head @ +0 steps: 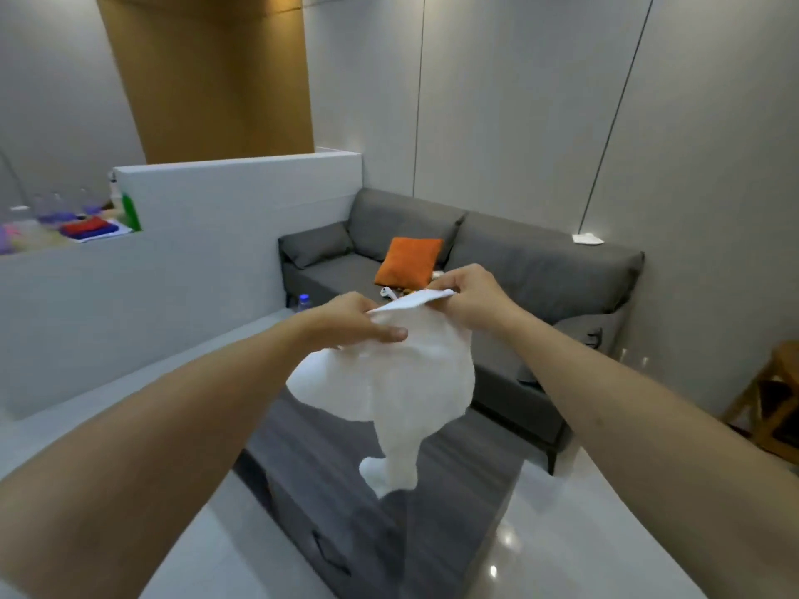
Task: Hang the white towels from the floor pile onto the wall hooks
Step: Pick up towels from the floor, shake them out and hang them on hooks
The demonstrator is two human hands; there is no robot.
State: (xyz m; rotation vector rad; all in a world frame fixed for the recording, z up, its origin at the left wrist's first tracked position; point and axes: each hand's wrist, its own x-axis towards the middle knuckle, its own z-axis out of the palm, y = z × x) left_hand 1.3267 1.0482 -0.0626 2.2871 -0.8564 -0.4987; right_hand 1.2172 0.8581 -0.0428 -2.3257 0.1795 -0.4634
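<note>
Nearest the camera, two bare forearms reach in from 7 and 5 o'clock and meet at the middle of the view. The left hand (359, 319) pinches the towel (397, 382) at its top edge, thumb curled over the cloth. The right hand (469, 291), just beside it at 2 o'clock, grips a flat corner of the same edge with curled fingers (447, 284). That held edge runs roughly from 8 to 2 o'clock between the hands, and the rest of the towel hangs straight down toward 6 o'clock in a bunched tail, clear of the floor (583, 533). Both hands are equally near it. Beyond lies a grey sofa (540, 270) with an orange cushion (408, 261). No hook is clearly visible, so the next move probably calls for turning toward the wall while keeping the edge taut.
</note>
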